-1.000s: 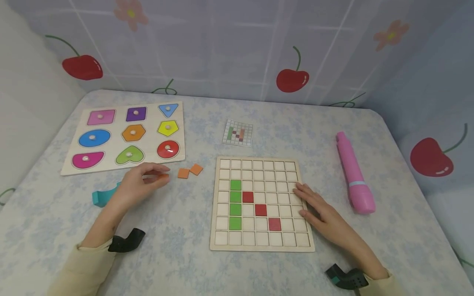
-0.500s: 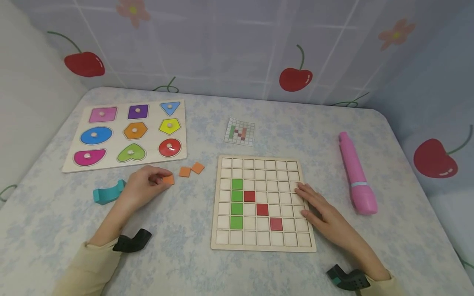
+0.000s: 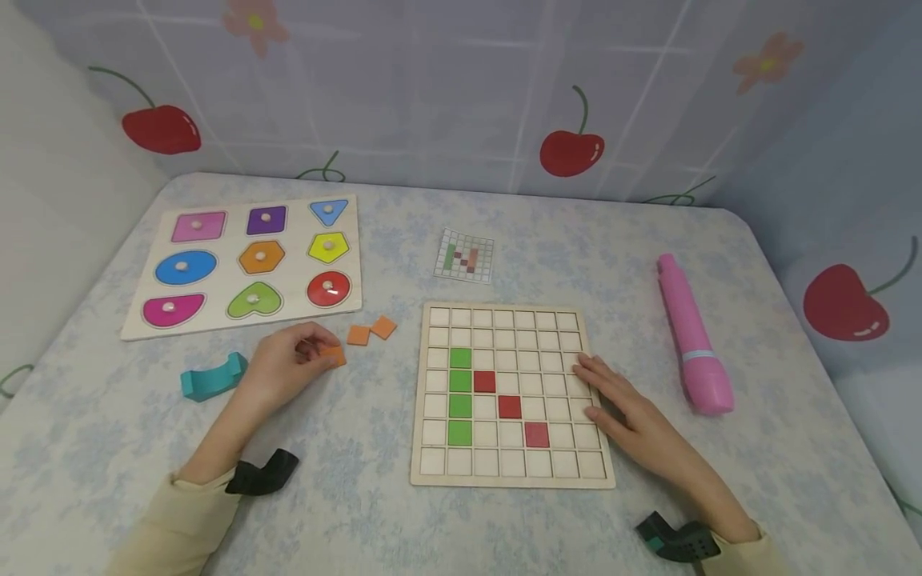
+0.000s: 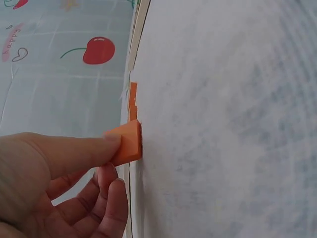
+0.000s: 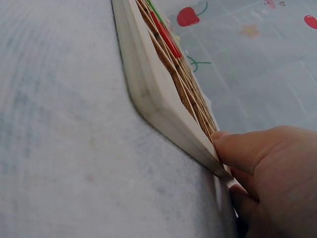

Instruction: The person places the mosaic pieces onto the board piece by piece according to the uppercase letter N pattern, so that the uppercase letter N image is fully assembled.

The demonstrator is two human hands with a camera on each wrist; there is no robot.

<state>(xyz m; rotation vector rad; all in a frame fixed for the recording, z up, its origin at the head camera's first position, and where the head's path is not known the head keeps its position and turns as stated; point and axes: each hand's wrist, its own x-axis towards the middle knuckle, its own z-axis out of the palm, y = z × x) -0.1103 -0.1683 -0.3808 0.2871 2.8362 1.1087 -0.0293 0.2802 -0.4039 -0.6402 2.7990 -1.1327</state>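
Observation:
My left hand pinches an orange square tile between thumb and fingers, low over the table. In the left wrist view the thumb lies on the flat face of that orange tile. Two more orange tiles lie just beyond it. The wooden grid board carries a column of green tiles and a diagonal of three red tiles. My right hand rests at the board's right edge, fingers extended. In the right wrist view its thumb touches the board's rim.
A shape puzzle board with knobbed pieces lies at the back left, a teal curved block below it. Behind the grid board is a small printed pattern card. A pink wand-like object lies on the right.
My left hand has come down left of the two loose orange tiles and now pinches an orange tile, shifted slightly right. The right hand stays at the board's edge.

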